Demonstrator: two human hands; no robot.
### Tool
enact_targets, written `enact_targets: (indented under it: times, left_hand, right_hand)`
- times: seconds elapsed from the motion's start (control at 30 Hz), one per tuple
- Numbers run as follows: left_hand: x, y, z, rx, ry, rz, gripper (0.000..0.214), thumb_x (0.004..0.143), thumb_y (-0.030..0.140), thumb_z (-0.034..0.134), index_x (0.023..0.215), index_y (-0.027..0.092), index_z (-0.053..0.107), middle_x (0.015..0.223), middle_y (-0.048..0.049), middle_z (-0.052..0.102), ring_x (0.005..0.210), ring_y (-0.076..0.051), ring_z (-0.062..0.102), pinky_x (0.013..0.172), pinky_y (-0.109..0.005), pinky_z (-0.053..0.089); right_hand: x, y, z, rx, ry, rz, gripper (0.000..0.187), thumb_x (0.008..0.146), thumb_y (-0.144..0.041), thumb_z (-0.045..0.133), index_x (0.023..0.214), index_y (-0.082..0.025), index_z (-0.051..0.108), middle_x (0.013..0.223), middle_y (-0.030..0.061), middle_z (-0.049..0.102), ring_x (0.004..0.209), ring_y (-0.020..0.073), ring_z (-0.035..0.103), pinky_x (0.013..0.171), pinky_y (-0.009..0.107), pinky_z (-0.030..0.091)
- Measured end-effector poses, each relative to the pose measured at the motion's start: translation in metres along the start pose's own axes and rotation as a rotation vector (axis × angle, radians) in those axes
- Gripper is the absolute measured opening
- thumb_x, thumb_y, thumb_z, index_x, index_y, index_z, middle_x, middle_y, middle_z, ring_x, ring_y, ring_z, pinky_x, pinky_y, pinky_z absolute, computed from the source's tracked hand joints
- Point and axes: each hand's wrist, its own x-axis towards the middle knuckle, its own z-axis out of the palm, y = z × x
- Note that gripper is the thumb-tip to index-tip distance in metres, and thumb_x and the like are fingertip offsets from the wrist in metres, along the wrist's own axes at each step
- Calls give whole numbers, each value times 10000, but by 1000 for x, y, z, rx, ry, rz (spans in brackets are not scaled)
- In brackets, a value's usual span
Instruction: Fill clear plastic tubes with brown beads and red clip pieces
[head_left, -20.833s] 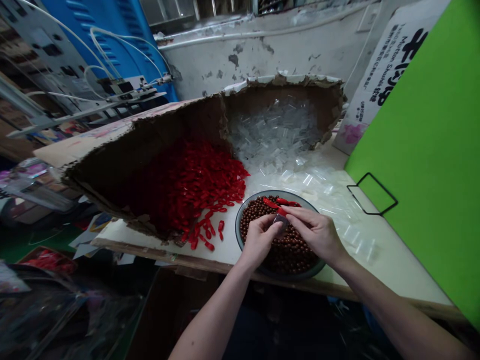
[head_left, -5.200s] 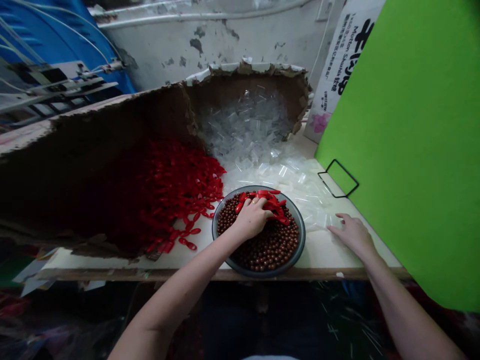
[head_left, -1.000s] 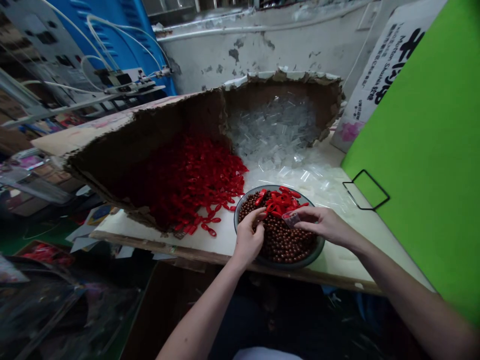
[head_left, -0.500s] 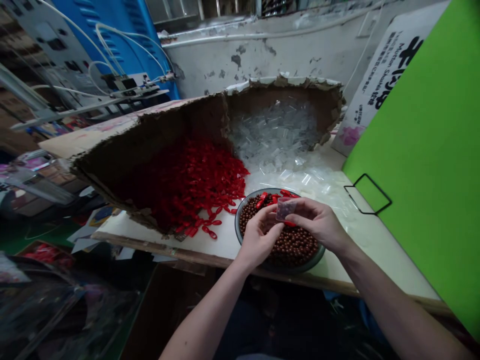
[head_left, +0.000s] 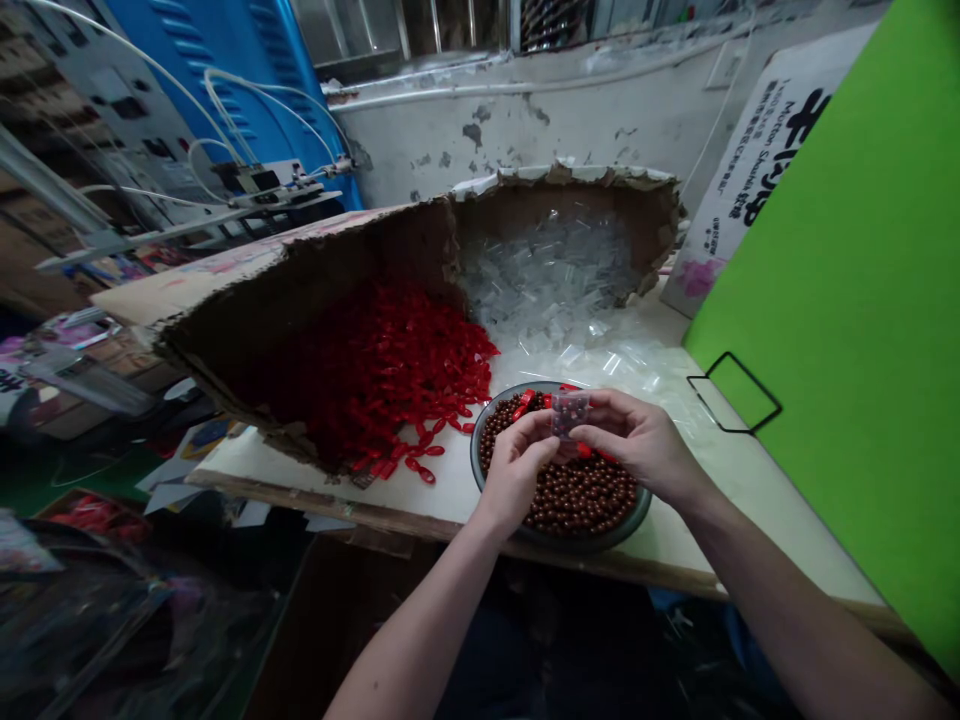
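Clear sleeve (head_left: 568, 414) over bowl (head_left: 585, 543) of beads (head_left: 581, 498)

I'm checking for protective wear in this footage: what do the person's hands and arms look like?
The left hand and the right hand are both ungloved. No sleeve shows on the left forearm or right forearm, and no watch or bracelet at either wrist. The left forearm has a small spot. I can't make out any ring.

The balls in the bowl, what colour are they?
Brown balls, seen best in the head view.
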Motion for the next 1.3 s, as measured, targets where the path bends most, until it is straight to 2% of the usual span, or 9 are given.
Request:
enact_targets:
  times: [0.17,0.3,0.4,0.6,0.83,1.0,1.1,1.23,1.3]
  left_hand:
    - [4,0,0,25,34,-34,244,760,223,633,987,137,648,811,-43,710,690,-131,645,690,-247,495]
    - [7,5,1,34,55,-27,265,745,243,650,984,129,653,813,-48,711,672,-135,646,669,-252,496]
    - [8,5,1,35,64,-42,274,735,255,661,977,129,660,823,-53,711,678,-142,646,674,-264,498]
    - [9,0,-1,55,63,-65,269,737,262,662,974,134,670,804,-52,705,693,-144,633,683,-270,499]
    - [12,-4,0,78,83,-69,250,732,270,677,941,134,663,779,-41,697,669,-137,627,683,-273,503]
    - [14,-9,-2,77,94,-82,275,712,299,706,919,126,652,799,-51,699,679,-138,634,685,-273,509]
    - [14,-11,-8,98,101,-87,274,714,308,707,918,135,647,778,-41,693,683,-140,638,681,-267,506]
    - [13,-12,-26,159,140,-73,260,749,331,680,937,155,642,792,-27,684,709,-133,634,668,-242,491]
    - [11,-15,-35,160,150,-45,234,762,326,673,927,162,641,858,-27,682,778,-130,630,703,-234,490]
  right_hand:
    - [1,1,-1,-7,-1,19,448,719,-286,759,1139,-221,619,1054,50,720,933,204,690,876,350,554]
    - [1,0,-5,26,-36,41,359,836,-346,639,1181,-248,612,1150,51,683,984,204,673,874,348,557]
    - [1,0,-7,61,-51,73,328,890,-378,559,1195,-266,602,1149,49,682,950,200,683,841,360,574]
    - [2,1,-9,65,-45,104,405,880,-393,564,1262,-256,560,1116,56,692,887,192,694,837,382,578]
    - [2,9,-12,-28,-37,103,421,841,-367,624,1238,-240,563,1094,52,700,860,179,688,792,328,575]
    - [5,14,-11,-78,-70,103,457,864,-373,575,1294,-231,521,1142,61,679,906,187,676,811,345,565]
    - [7,21,-18,-231,-44,57,443,862,-382,560,1281,-241,542,1102,52,693,920,207,671,834,376,552]
    - [8,43,-41,-747,95,-17,274,842,-347,563,1078,-263,672,998,33,723,854,235,674,820,410,527]
    - [8,57,-51,-934,80,-18,213,832,-321,560,979,-259,700,979,32,725,849,242,670,802,405,517]
